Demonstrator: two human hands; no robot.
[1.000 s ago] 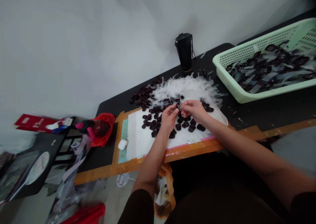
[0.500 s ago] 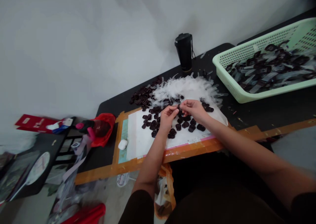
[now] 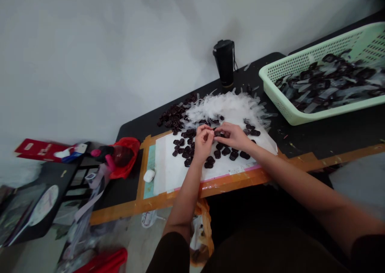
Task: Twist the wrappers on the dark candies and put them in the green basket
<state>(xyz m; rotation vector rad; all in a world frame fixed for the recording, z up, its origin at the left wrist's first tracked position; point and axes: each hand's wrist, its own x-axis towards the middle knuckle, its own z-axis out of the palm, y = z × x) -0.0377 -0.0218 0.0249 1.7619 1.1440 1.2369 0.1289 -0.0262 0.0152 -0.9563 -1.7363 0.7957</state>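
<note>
My left hand (image 3: 203, 141) and my right hand (image 3: 233, 135) meet fingertip to fingertip above a white sheet (image 3: 168, 164). The left thumb and fingers pinch a small dark plastic piece, mostly hidden behind them. My right hand's fingers are drawn together against the left ones, and what they grip is hidden. Around and under the hands lie several loose dark rounded plastic pieces (image 3: 217, 154). Just beyond the fingers spreads a heap of translucent white strips (image 3: 228, 104), with a pile of more dark pieces (image 3: 174, 116) to its left.
A pale green basket (image 3: 296, 118) of dark pieces with strips stands at right. Behind the heap is a black tumbler (image 3: 224, 64). Left lie a small white case (image 3: 149, 176) and a red bag (image 3: 132, 144) around a bottle. Brown tape (image 3: 234, 184) covers the table's front edge.
Both hands have shifted slightly left and closer together. The dark piece that showed between the fingertips is now mostly covered by them.
</note>
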